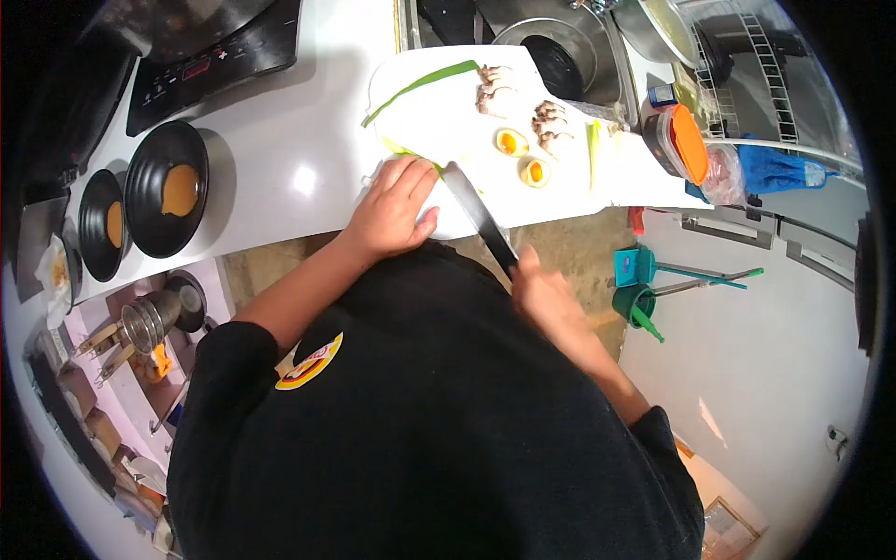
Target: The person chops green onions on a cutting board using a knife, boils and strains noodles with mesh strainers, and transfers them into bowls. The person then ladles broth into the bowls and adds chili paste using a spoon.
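My right hand (549, 297) grips the black handle of a kitchen knife (474, 207), its blade pointing away from me over a white cutting board (439, 126). Close to the blade tip, my left hand (397, 207) presses down with bent fingers on a pale green stalk (399, 149), mostly hidden beneath it. A long green leaf (425, 87), perhaps spring onion, lies farther back. Right of the blade sit a halved soft-boiled egg's two pieces, one half (511, 142) behind the other half (535, 173). Sliced meat (495, 91) rests in two groups, and another stalk (594, 154) lies at the right.
Two black bowls, a larger bowl (166, 189) and a smaller bowl (101, 226), hold brown liquid at left. Behind them is an induction cooker (215, 70). A sink (597, 47) lies behind the board. An orange-lidded container (689, 145) stands at right.
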`<state>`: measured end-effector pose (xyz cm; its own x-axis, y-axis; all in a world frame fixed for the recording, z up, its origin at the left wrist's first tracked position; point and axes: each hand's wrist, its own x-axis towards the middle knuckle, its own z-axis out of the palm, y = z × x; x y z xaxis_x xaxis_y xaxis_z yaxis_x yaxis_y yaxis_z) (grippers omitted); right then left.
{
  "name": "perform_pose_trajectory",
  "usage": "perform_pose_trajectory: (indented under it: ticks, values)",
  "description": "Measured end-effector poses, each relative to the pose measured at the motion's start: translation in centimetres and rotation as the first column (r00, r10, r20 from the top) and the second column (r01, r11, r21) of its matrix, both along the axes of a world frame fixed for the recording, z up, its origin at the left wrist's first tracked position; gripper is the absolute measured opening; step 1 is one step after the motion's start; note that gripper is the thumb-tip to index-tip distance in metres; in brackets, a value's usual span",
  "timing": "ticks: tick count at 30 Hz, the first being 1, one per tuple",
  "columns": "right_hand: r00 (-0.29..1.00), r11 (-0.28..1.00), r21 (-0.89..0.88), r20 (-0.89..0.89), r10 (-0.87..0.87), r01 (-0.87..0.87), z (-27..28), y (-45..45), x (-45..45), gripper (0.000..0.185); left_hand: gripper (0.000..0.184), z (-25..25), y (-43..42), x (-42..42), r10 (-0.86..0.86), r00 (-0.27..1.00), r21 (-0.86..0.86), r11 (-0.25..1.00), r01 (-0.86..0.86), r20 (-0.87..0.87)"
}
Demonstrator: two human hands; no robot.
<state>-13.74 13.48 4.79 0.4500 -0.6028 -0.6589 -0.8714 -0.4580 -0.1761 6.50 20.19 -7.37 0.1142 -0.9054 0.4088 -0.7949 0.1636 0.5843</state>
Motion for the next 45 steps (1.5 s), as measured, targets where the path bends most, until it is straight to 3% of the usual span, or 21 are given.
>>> perform_pose_trajectory:
  ticks: [3, 5, 12, 14, 17, 24, 29, 32, 39, 45]
  values:
    - [1.0, 1.0, -0.019, 0.008, 0.015, -0.015, 2.0, 0.1, -1.0, 0.015, 0.044, -0.3, 0.1, 0.0, -0.007, 1.0, -0.01, 1.0, 0.007, 0.009]
    - [0.987, 0.998, -0.039, 0.152, 0.047, -0.041, 2.3, -0.2, -0.7, 0.015, 0.045, -0.7, 0.0, 0.1, 0.0, 1.0, 0.0, 1.0, 0.0, -0.019]
    - [0.976, 0.988, -0.135, 0.19, 0.103, -0.078, -1.3, -0.4, 1.9, 0.016, 0.046, -0.2, 0.1, 0.2, -0.011, 1.0, 0.008, 1.0, 0.011, -0.019]
    - [0.953, 0.966, -0.24, 0.261, 0.154, -0.09, -1.7, -0.2, 1.5, 0.017, 0.046, -0.1, 0.1, 0.2, -0.011, 1.0, 0.007, 1.0, 0.011, 0.018]
    - [0.989, 0.992, -0.108, 0.128, 0.077, -0.063, -0.1, -0.2, 2.7, 0.015, 0.046, 0.3, 0.2, 0.4, -0.024, 1.0, 0.022, 0.999, 0.024, 0.009]
    - [0.98, 0.996, -0.08, 0.19, 0.062, -0.047, -1.1, -0.2, 2.3, 0.015, 0.047, -0.2, 0.1, 0.2, -0.011, 1.0, 0.026, 1.0, 0.011, 0.006]
    - [0.996, 0.999, -0.033, 0.087, 0.014, -0.011, 1.0, 0.8, -0.7, 0.014, 0.047, -0.2, 0.2, 0.3, -0.006, 1.0, 0.031, 1.0, 0.006, -0.009]
    - [0.992, 0.998, -0.057, 0.122, 0.029, -0.022, 3.0, 0.4, -0.6, 0.014, 0.048, -0.3, 0.2, 0.3, 0.0, 0.999, 0.025, 1.0, 0.001, -0.038]
    - [0.941, 0.968, -0.233, 0.297, 0.161, -0.092, -1.4, -0.3, 2.3, 0.018, 0.048, -0.1, 0.2, 0.5, -0.007, 1.0, 0.023, 1.0, 0.008, -0.027]
    - [0.979, 0.994, -0.085, 0.187, 0.08, -0.065, 0.0, -0.4, 3.7, 0.017, 0.049, -0.1, 0.1, 0.4, -0.011, 0.999, 0.02, 1.0, 0.011, -0.032]
